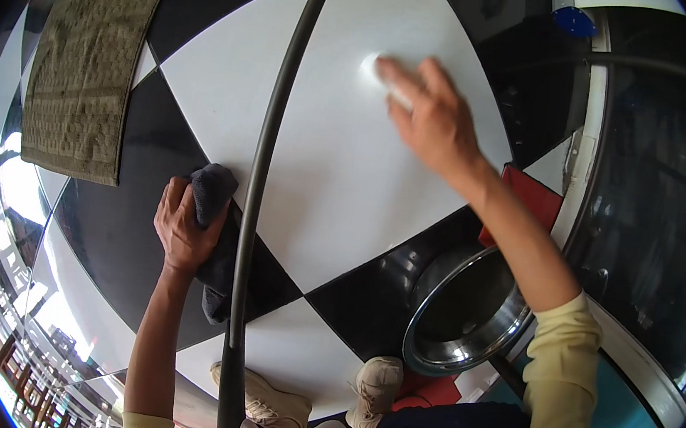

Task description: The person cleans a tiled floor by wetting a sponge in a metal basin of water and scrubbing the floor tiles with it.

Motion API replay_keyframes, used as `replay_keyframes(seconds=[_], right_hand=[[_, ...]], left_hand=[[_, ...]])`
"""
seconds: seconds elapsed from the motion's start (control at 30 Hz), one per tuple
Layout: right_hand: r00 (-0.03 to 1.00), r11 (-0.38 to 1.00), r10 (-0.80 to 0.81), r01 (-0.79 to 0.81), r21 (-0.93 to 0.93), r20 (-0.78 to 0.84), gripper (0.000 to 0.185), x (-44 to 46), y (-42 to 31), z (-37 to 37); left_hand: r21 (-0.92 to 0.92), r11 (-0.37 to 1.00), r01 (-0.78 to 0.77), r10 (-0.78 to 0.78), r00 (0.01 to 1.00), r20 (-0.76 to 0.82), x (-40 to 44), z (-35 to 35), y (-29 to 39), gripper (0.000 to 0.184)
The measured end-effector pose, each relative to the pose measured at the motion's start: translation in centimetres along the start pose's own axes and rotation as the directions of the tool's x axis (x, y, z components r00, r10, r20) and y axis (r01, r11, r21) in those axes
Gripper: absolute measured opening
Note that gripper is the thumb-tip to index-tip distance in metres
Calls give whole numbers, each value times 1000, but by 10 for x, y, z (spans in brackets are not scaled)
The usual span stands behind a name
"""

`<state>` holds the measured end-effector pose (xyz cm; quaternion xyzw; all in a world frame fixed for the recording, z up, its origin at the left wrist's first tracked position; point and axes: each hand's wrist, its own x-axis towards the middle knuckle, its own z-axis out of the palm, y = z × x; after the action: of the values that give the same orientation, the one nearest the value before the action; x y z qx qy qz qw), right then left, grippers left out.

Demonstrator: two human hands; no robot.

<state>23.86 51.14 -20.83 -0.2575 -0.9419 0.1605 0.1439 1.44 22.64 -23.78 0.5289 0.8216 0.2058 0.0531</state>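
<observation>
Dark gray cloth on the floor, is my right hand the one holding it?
No, the left hand grips the dark gray cloth, while the right hand is apart from it, over the white tile.

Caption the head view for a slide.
Left hand gripping dark cloth, blurred right hand over white tile, basin nearby.

1 dark cloth (214,190) in left hand (183,229)
</observation>
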Motion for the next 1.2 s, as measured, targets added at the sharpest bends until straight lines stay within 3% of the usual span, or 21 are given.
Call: replay_keyframes(seconds=[0.07, 0.13, 0.17, 0.27, 0.3, 0.4, 0.47, 0.6, 0.67, 0.73, 0.77, 0.93, 1.07, 1.2], right_hand=[[1000, 1000, 7, -7, 0, 11, 40, 4, -5, -4], [990, 984, -133, 126, 125, 55, 41, -19, -35, 9], [983, 979, -179, 175, 101, 35, 47, -26, -44, 15], [997, 995, -71, 73, 67, -24, 47, -11, -6, 8], [1000, 1000, -2, 2, -5, -18, 39, 0, 2, -1], [998, 996, -56, 53, 74, 34, 40, -8, -19, 2], [976, 972, -219, 216, 95, 23, 42, -26, -43, 18], [1000, 1000, 12, -11, 20, -13, 41, 4, 3, 1], [998, 1000, -19, 20, 14, -61, 41, 7, 5, 2], [990, 984, -136, 129, 123, 48, 39, -18, -28, 13], [978, 972, -209, 210, 103, -18, 39, -24, -40, 19], [993, 993, 115, -115, 17, -4, 39, 6, 10, -4], [983, 978, -185, 183, 100, 17, 41, -29, -33, 11], [999, 999, 32, -32, 25, -20, 42, -7, 14, -3]], left_hand=[[-17, 1000, 1, 0, 1000, 12, 4, -2, 3, 33], [-18, 1000, 4, -4, 1000, 0, 5, -1, 4, 32], [-15, 1000, 8, -8, 1000, -2, 4, -2, 4, 32], [1, 1000, -11, 11, 1000, -16, 3, 0, 1, 31], [-1, 1000, -10, 10, 1000, -6, 2, 0, 1, 31], [-8, 1000, -5, 5, 1000, -2, 4, -1, 3, 31], [-6, 1000, 7, -7, 1000, 2, 3, -2, 4, 31], [1, 1000, 9, -9, 1000, 29, -1, 0, -2, 38], [-16, 1000, -1, 1, 1000, 18, 0, 1, -3, 39], [-13, 1000, -6, 6, 1000, 13, 1, 0, 0, 39], [-9, 1000, -7, 7, 1000, 14, 1, -1, 0, 39], [13, 1000, 6, -6, 999, 36, -1, -1, -1, 41], [7, 1000, 22, -22, 999, 37, -1, 0, -2, 43], [15, 1000, 16, -17, 999, 34, -1, -1, -2, 43]])
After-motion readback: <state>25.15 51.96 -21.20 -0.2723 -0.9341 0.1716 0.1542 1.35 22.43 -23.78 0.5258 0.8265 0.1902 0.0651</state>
